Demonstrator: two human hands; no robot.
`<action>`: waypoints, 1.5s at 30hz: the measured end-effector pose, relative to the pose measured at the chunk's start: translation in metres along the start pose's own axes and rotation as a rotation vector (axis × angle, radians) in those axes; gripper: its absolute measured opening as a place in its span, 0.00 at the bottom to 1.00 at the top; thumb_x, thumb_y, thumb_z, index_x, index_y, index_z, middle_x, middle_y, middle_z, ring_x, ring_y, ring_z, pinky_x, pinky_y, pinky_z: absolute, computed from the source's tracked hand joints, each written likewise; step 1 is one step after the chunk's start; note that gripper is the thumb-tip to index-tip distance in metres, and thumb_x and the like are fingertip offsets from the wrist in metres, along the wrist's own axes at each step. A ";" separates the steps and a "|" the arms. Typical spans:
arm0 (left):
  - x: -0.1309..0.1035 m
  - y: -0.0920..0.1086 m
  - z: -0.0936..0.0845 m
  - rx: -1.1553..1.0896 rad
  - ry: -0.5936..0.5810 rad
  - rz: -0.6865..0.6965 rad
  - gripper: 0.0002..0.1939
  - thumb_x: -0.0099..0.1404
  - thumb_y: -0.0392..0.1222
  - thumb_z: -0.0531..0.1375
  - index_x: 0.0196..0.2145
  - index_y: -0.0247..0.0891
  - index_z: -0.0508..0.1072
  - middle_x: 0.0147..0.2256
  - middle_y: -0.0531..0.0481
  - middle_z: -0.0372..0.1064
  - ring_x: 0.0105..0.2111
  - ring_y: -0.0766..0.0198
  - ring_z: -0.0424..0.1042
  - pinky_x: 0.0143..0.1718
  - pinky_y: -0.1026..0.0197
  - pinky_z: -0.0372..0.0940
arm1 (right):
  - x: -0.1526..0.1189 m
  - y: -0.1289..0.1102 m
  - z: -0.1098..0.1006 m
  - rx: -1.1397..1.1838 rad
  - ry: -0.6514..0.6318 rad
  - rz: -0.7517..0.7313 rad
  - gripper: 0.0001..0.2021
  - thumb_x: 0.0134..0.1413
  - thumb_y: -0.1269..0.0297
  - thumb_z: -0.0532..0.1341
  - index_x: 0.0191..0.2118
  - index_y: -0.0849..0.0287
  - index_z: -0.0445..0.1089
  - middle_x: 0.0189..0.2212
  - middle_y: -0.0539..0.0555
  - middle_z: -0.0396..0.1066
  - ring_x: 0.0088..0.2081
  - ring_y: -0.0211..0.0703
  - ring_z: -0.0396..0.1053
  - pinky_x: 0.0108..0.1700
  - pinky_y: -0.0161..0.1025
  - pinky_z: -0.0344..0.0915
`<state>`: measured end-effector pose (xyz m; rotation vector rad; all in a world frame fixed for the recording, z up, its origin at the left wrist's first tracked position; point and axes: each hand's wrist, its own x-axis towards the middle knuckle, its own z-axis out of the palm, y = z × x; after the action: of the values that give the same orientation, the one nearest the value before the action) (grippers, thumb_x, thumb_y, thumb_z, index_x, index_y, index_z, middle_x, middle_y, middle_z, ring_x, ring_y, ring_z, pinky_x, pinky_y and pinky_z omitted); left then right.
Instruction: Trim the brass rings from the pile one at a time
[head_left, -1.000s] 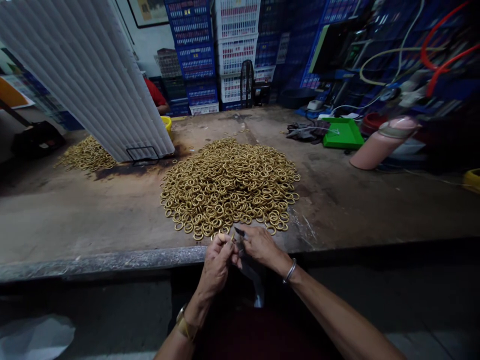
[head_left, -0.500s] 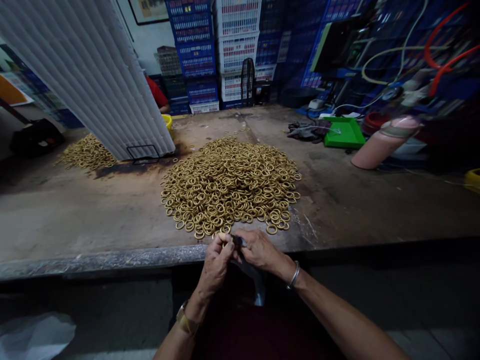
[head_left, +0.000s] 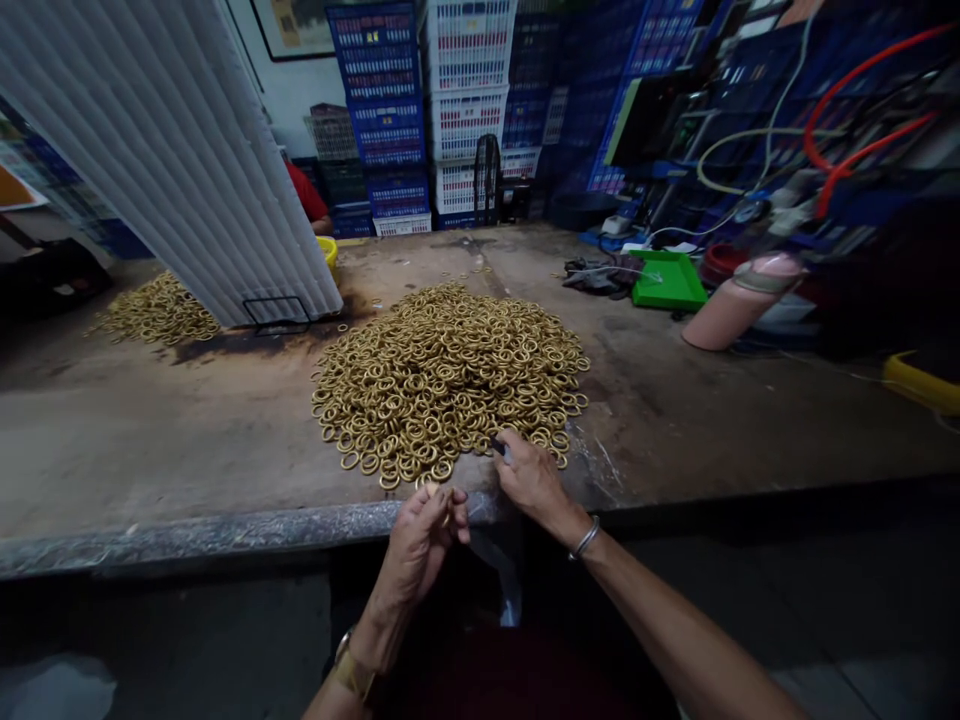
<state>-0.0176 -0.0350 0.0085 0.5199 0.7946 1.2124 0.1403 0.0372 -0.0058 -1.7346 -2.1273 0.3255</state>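
Ring pile: the heap of brass-coloured rings (head_left: 450, 365) lies straight beyond the fingers of both hands, looking wider side to side than front to back.
Nearer hand: the right hand (head_left: 534, 485) reaches farther onto the bench, at the heap's near right edge; whether it touches rings is unclear.
Right fingers: closed around a small dark-tipped tool (head_left: 499, 447), its tip pointing away and leftward.
Left fingers: the left hand (head_left: 426, 535) is at the bench's front edge, just short of the nearest rings, thumb and fingertips bunched; I cannot tell what, if anything, they pinch.
Bench: a worn, stained worktop (head_left: 187, 420), its front edge wrapped in shiny film (head_left: 202, 532).
Left side: a leaning corrugated panel (head_left: 202, 170), a second ring heap (head_left: 159, 308) beside it.
Right side: green tray (head_left: 671, 283), pink bottle (head_left: 739, 305).
Room: stacked blue crates (head_left: 386, 140) and white crates (head_left: 469, 120); behind the panel, a person's red sleeve (head_left: 306, 195).
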 end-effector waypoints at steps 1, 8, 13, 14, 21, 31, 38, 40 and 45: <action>0.001 -0.001 -0.001 -0.003 0.026 -0.005 0.12 0.54 0.45 0.61 0.26 0.34 0.65 0.31 0.49 0.65 0.25 0.70 0.63 0.22 0.67 0.60 | 0.002 0.002 0.001 -0.027 0.018 0.030 0.10 0.52 0.68 0.52 0.40 0.58 0.65 0.30 0.54 0.71 0.32 0.41 0.67 0.33 0.34 0.52; 0.005 -0.008 -0.003 -0.134 0.065 -0.090 0.12 0.52 0.42 0.63 0.29 0.37 0.63 0.25 0.54 0.64 0.20 0.72 0.61 0.17 0.70 0.55 | 0.010 -0.005 0.004 -0.171 -0.053 0.057 0.08 0.54 0.65 0.53 0.39 0.57 0.64 0.33 0.55 0.72 0.33 0.43 0.68 0.31 0.35 0.50; 0.007 -0.009 -0.002 -0.268 0.103 -0.218 0.14 0.49 0.40 0.64 0.32 0.35 0.64 0.25 0.55 0.62 0.20 0.74 0.61 0.17 0.72 0.52 | 0.012 -0.004 0.007 -0.163 -0.033 0.026 0.09 0.50 0.71 0.53 0.38 0.56 0.63 0.33 0.52 0.71 0.34 0.42 0.68 0.30 0.36 0.50; 0.009 -0.009 -0.001 -0.269 0.116 -0.219 0.15 0.49 0.40 0.65 0.31 0.35 0.64 0.24 0.55 0.62 0.20 0.74 0.61 0.16 0.72 0.52 | 0.011 -0.002 0.008 -0.148 -0.019 0.010 0.09 0.50 0.71 0.53 0.38 0.56 0.63 0.33 0.52 0.71 0.34 0.42 0.68 0.31 0.35 0.50; 0.026 -0.011 0.008 0.046 0.139 -0.021 0.16 0.52 0.48 0.62 0.25 0.37 0.59 0.18 0.60 0.54 0.16 0.74 0.58 0.14 0.73 0.49 | 0.005 0.016 0.012 0.033 0.101 -0.171 0.07 0.50 0.72 0.53 0.37 0.58 0.62 0.34 0.54 0.67 0.36 0.41 0.65 0.34 0.34 0.54; 0.049 -0.014 0.008 0.338 0.141 0.027 0.18 0.53 0.54 0.59 0.33 0.36 0.66 0.20 0.58 0.59 0.13 0.77 0.54 0.11 0.74 0.45 | 0.001 0.003 0.011 0.285 0.098 -0.274 0.05 0.52 0.69 0.53 0.35 0.58 0.63 0.29 0.52 0.68 0.30 0.39 0.64 0.33 0.34 0.56; 0.048 -0.014 0.009 0.440 0.154 0.099 0.16 0.53 0.53 0.59 0.26 0.36 0.64 0.18 0.59 0.58 0.12 0.77 0.52 0.11 0.73 0.45 | 0.004 -0.007 0.006 0.619 -0.023 -0.074 0.10 0.54 0.61 0.51 0.30 0.59 0.65 0.24 0.49 0.66 0.26 0.35 0.61 0.30 0.31 0.57; 0.047 -0.013 0.011 0.498 0.163 0.160 0.15 0.54 0.52 0.58 0.26 0.35 0.65 0.18 0.59 0.58 0.13 0.77 0.52 0.12 0.73 0.46 | 0.005 -0.008 0.006 0.698 -0.081 0.006 0.11 0.52 0.59 0.52 0.29 0.60 0.65 0.22 0.48 0.65 0.24 0.34 0.60 0.28 0.31 0.57; 0.044 -0.013 0.011 0.474 0.102 0.081 0.16 0.55 0.53 0.57 0.26 0.36 0.64 0.18 0.59 0.58 0.12 0.77 0.52 0.12 0.72 0.46 | 0.007 -0.011 0.003 0.804 -0.151 0.101 0.12 0.50 0.58 0.53 0.24 0.60 0.64 0.18 0.46 0.59 0.21 0.32 0.55 0.25 0.30 0.54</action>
<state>0.0048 0.0040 -0.0051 0.8883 1.1675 1.1305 0.1283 0.0417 -0.0034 -1.3460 -1.6328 1.1798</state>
